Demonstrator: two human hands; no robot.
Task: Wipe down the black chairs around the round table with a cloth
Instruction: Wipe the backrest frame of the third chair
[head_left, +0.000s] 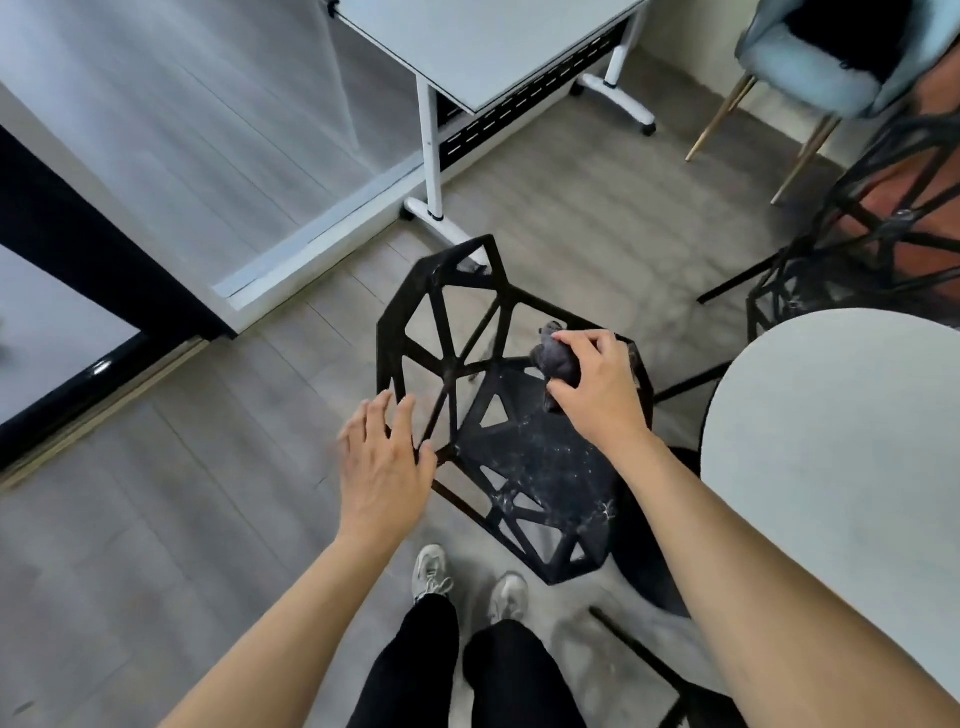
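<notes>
A grey wood-plank floor (218, 519) carries the black chair (519, 457); beside it stands the round table (841, 441); farther off, a white-legged desk (488, 47).

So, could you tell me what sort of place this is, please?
Probably an office or meeting room: a white desk on castors, a round table with black chairs around it, and a glass partition.

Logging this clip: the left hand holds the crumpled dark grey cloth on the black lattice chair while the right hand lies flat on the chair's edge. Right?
Hands are swapped. In the head view the right hand holds the crumpled dark grey cloth on the black lattice chair; the left hand lies flat on its edge.
</notes>
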